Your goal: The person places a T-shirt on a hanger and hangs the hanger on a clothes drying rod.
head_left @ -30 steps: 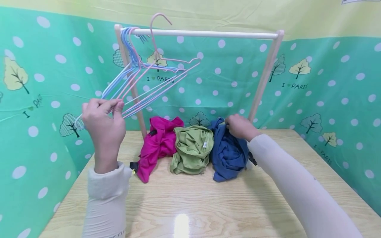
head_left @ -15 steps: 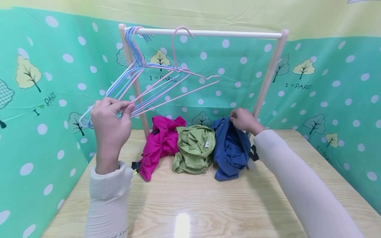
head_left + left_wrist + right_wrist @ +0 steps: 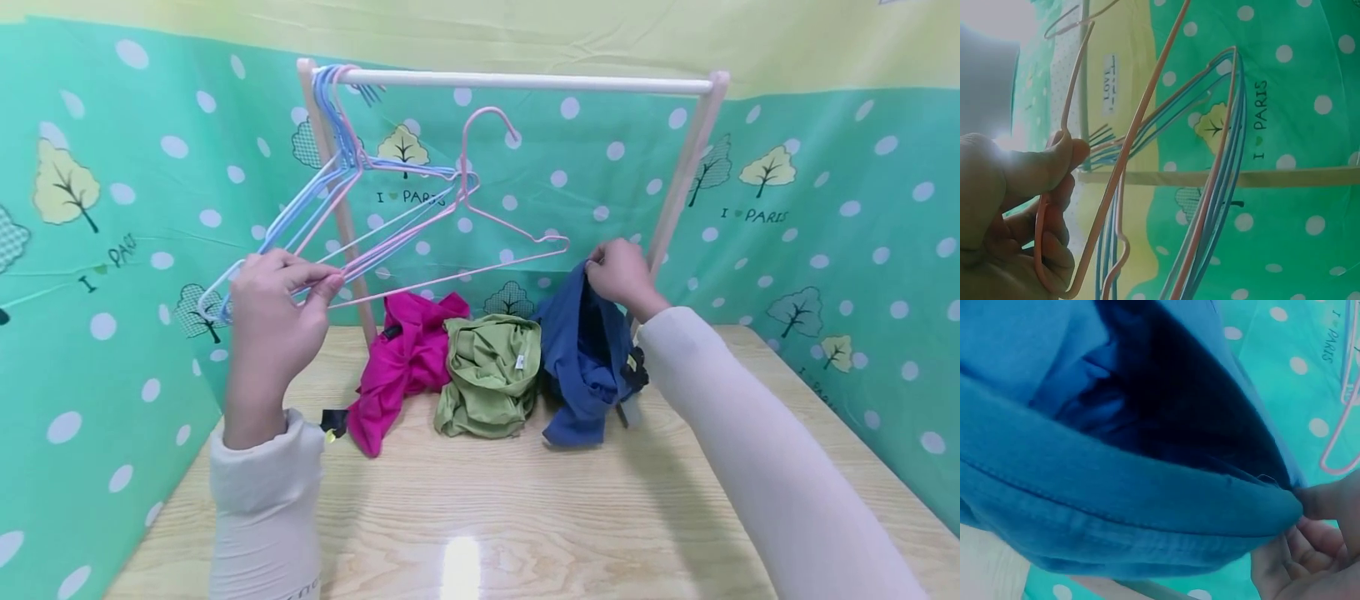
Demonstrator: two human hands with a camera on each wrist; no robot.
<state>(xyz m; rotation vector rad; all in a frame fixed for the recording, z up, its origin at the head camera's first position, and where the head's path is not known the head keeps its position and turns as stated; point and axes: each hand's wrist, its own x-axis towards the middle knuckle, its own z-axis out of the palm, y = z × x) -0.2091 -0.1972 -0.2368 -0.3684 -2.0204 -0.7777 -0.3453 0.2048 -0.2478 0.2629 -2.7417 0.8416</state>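
Observation:
My left hand point(image 3: 277, 312) holds a pink clothes hanger point(image 3: 464, 158) by one end, between thumb and fingers. The hanger is off the rail, tilted, its hook upward. In the left wrist view the fingers curl round the hanger's wire point(image 3: 1039, 231). At the right, my right hand point(image 3: 621, 273) pinches the edge of a blue garment point(image 3: 562, 342) and lifts it, while its lower part rests on the table. Seen from the right wrist, a wide stitched band point(image 3: 1147, 500) surrounds the garment's dark opening, with thumb and fingers point(image 3: 1316, 503) gripping one corner.
Several blue and pink hangers point(image 3: 347, 137) hang at the left end of the rack's white rail point(image 3: 525, 81). A crumpled magenta garment point(image 3: 412, 342) and a green garment point(image 3: 491, 375) lie beside the blue one on the wooden table point(image 3: 480, 500). Patterned cloth point(image 3: 840, 250) surrounds the table.
My right hand has risen, pulling the blue garment's edge up and its opening wider. The pink hanger has swung right and downward in my left hand.

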